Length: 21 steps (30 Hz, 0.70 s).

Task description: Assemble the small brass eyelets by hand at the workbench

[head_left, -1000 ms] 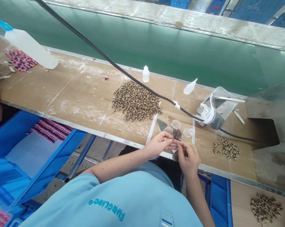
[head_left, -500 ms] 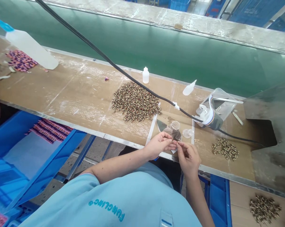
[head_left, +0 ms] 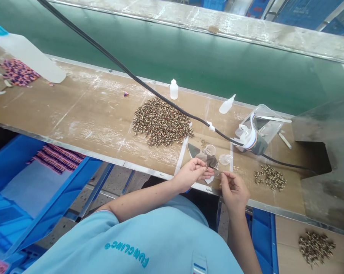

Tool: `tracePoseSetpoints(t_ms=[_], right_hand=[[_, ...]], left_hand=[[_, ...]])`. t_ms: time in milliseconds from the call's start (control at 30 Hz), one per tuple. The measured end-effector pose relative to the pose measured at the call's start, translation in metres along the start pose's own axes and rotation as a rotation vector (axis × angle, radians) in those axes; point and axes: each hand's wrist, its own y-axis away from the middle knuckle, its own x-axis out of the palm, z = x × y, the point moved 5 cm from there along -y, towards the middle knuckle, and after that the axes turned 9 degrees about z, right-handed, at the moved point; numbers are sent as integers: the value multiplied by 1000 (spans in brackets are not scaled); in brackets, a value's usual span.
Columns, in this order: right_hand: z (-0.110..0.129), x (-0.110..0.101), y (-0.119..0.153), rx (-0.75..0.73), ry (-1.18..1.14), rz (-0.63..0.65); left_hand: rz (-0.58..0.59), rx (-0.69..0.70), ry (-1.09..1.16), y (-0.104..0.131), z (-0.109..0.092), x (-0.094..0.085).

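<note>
A small brown piece (head_left: 207, 167) is at the fingertips of the left grip (head_left: 190, 176). It is pinched between the thumb and the pointing finger. The other fingers of that hand stick out toward the right grip (head_left: 235, 190). The right grip has its thumb and pointing finger pressed together at the tips. What is between them, if anything, is too tiny to tell. The two grips are near each other but not touching, over the front edge of the table (head_left: 86, 142).

Just past the left grip is a dark cloth (head_left: 212, 162), with a clear cup (head_left: 209, 149) beside it. Another clear cup (head_left: 226, 159) is just past the right grip. A big pile of brown pieces (head_left: 162, 121) is ahead of the left grip and to its left. A smaller pile (head_left: 272, 178) is to the right of the right grip.
</note>
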Motion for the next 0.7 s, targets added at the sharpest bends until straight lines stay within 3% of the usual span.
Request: tracePoseSetpoints(t_ms=[333,700], right_hand=[[-13,-24,31,32,-245,186],[-15,-29,26,-25,-207,184]], left_hand=[[73,38,-44,1,-4,2],[179,45,-153,1,-8,5]])
